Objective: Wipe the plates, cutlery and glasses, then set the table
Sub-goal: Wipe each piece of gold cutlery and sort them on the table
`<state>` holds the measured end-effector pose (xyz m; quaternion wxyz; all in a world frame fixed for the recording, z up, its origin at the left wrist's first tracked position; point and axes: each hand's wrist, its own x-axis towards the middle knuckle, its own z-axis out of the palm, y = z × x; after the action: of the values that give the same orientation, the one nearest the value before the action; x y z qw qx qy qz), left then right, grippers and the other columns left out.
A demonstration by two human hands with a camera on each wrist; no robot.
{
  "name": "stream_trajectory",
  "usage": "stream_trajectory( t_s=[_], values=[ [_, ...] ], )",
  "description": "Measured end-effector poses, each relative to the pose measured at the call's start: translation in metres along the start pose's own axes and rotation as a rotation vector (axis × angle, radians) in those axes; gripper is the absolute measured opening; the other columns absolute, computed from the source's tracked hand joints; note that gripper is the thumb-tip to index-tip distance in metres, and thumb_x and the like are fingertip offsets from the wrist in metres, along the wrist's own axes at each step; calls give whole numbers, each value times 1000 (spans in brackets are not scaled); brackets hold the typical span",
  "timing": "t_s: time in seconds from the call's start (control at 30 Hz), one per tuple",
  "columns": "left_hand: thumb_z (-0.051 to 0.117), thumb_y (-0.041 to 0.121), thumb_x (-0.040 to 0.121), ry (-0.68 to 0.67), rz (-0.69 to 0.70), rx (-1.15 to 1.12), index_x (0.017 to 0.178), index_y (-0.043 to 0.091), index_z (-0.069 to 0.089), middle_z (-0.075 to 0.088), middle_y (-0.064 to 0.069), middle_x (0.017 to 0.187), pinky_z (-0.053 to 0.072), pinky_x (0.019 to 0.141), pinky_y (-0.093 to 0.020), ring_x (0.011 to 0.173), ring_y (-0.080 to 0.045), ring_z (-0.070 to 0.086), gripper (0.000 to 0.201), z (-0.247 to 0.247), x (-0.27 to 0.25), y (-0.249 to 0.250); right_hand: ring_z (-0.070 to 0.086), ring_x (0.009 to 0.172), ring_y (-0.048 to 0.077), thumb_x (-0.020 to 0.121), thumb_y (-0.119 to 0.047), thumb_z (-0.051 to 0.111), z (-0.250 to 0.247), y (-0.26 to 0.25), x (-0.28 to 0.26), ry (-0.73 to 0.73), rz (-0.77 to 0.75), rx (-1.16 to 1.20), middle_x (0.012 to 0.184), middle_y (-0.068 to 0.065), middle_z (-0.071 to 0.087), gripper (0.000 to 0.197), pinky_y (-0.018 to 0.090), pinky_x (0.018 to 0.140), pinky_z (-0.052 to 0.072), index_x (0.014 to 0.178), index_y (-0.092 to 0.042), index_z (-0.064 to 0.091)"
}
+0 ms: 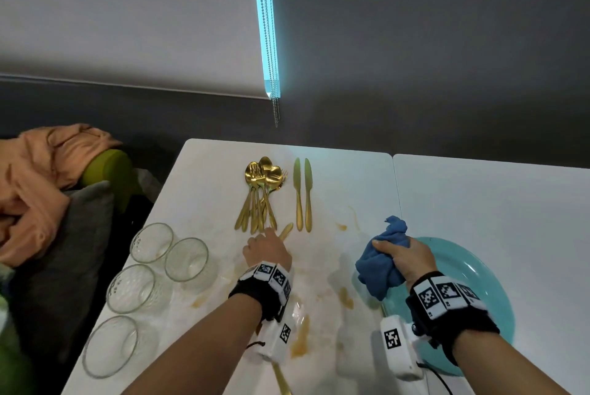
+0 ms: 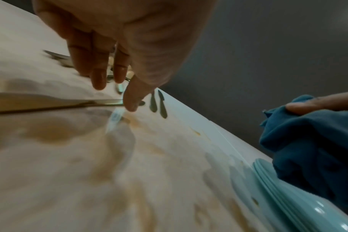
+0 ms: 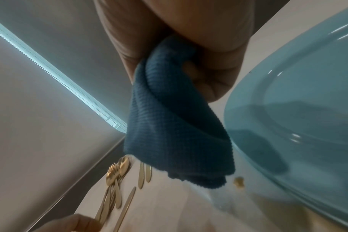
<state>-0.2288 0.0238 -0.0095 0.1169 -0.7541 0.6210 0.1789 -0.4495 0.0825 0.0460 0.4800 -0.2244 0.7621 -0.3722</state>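
Left hand [image 1: 267, 249] grip apart, fingertips on a gold metal knife [image 1: 286, 231] lying flat on the white worktop [image 1: 335, 180], right hand [image 1: 404, 259] grip clamped on a bunched blue cloth [image 1: 381, 263] above the turquoise plate [image 1: 472, 270].

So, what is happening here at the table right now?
A person is cleaning tableware. The right hand grips a bunched blue cloth above a light blue plate. The left hand reaches to a single gold knife lying beside the pile of gold cutlery. Four clear glasses wait on the stained white table.
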Motion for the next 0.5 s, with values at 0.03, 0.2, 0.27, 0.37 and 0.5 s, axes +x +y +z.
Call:
stream_trajectory(
  t_s=[0.03, 0.2, 0.27, 0.37, 0.5],
  values=[
    [47, 24, 91, -9, -26, 22, 134, 12, 33, 50, -8, 132, 33, 102, -34, 124, -25, 43, 47, 4, -3, -8, 61, 82, 28, 78, -13, 73, 1, 1, -2, -15, -6, -16, 77, 10, 63, 13, 35, 81, 50, 73, -14, 60],
    [44, 15, 90, -31, -50, 86, 121, 14, 44, 58, -5, 122, 33, 99, -31, 119, -22, 47, 31, 15, -14, -28, 63, 86, 30, 74, -15, 76, 9, 10, -7, -75, -20, -102, 86, 14, 66, 15, 39, 85, 53, 71, -17, 61],
    [44, 15, 91, -42, -28, 100, 118, 13, 46, 59, -5, 121, 35, 98, -30, 117, -22, 49, 28, 15, -16, -30, 62, 85, 29, 74, -14, 76, 11, 13, -10, -91, -26, -118, 88, 15, 66, 16, 37, 82, 52, 71, -17, 60],
    [49, 19, 90, -91, 3, 82, 118, 10, 47, 58, -7, 122, 39, 97, -31, 116, -23, 52, 30, 11, -14, -29, 61, 83, 27, 75, -12, 74, 9, 17, -16, -104, -40, -117, 84, 12, 64, 16, 32, 77, 49, 70, -18, 60],
    [60, 31, 84, -163, -21, 39, 119, 9, 46, 59, -7, 120, 45, 91, -30, 112, -23, 58, 44, 6, -12, -27, 59, 82, 25, 74, -12, 75, 0, 24, -20, -112, -44, -144, 79, 9, 63, 18, 29, 74, 45, 69, -20, 60]
  ],
)
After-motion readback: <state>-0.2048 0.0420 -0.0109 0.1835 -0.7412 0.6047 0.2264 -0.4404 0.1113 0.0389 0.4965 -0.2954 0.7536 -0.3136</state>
